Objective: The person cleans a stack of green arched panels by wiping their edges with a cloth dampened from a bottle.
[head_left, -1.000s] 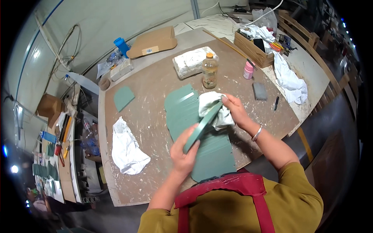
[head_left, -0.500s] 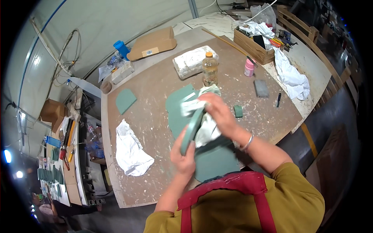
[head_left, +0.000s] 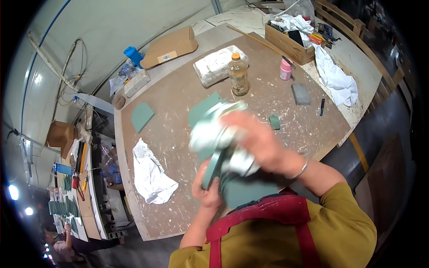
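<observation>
My left hand [head_left: 205, 190] grips a flat green slab [head_left: 214, 169] by its lower end, tilted up on edge above the table. Pressed over its upper end is a white cloth [head_left: 210, 131], bunched in my right hand [head_left: 259, 140]; hand and cloth are smeared by motion. Part of the cloth hangs below that hand. Under my hands lies a larger green sheet [head_left: 246, 192] near my body, and a green piece with a rounded corner [head_left: 203, 109] shows beyond the cloth. Much of both is hidden.
On the brown table [head_left: 174, 111] stand a bottle with an orange cap [head_left: 238, 76], a pink jar [head_left: 285, 70] and a white wrapped block [head_left: 216, 67]. A grey block [head_left: 300, 94], small green square [head_left: 274, 122], green piece [head_left: 142, 117] and white rag [head_left: 152, 174] lie around. A wooden box [head_left: 290, 44] sits at far right.
My right hand has swept the cloth left over the slab's upper end, covering more of it. My left hand has shifted slightly left and down, still gripping the slab.
</observation>
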The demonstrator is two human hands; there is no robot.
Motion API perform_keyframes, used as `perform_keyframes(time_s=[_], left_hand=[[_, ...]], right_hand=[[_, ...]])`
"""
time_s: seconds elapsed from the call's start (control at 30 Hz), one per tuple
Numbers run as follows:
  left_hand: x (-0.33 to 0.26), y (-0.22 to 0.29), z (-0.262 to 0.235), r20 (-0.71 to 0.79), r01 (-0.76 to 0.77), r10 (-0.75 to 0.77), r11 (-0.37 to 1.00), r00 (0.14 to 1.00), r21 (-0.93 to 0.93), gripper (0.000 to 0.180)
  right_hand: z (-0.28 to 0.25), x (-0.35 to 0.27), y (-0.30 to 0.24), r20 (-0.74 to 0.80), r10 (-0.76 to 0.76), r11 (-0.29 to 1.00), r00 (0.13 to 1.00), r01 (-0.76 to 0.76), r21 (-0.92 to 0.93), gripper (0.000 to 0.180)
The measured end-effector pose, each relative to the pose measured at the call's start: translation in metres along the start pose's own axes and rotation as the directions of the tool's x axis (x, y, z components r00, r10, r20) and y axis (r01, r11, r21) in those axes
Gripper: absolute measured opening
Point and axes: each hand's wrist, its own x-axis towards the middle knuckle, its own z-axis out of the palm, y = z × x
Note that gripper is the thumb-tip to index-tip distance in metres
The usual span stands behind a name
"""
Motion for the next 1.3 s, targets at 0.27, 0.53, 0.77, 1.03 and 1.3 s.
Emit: perform_keyframes(time_s=[0.27, 0.53, 0.77, 1.03, 1.3], left_hand=[[-0.008, 0.016, 0.016, -0.049, 0.141, -0.136, 0.985, 0.989, 0.104, 0.049], [-0.017, 0.016, 0.001, -0.1, 0.355, -0.356, 0.934, 0.929, -0.026, 0.045], [-0.024, 0.017, -0.004, -0.099, 0.327, -0.333, 0.942, 0.938, -0.071, 0.047], [-0.007, 0.027, 0.004, -0.066, 0.413, -0.416, 0.909, 0.907, -0.044, 0.047], [-0.017, 0.017, -0.001, -0.045, 0.338, -0.34, 0.94, 0.939, -0.055, 0.043]], right_hand=[[0.007, -0.009, 0.068, -0.034, 0.14, 0.99, 0.99, -0.14, 0.011, 0.035], [-0.003, 0.002, 0.09, 0.11, 0.411, 0.905, 0.905, -0.419, 0.07, 0.038], [-0.024, 0.024, 0.033, -0.136, 0.317, 0.946, 0.939, -0.322, -0.02, 0.03], [-0.008, 0.016, 0.078, 0.079, 0.25, 0.923, 0.965, -0.213, -0.322, 0.017], [-0.044, 0.02, 0.075, -0.175, 0.463, 0.879, 0.869, -0.475, -0.03, 0.022]])
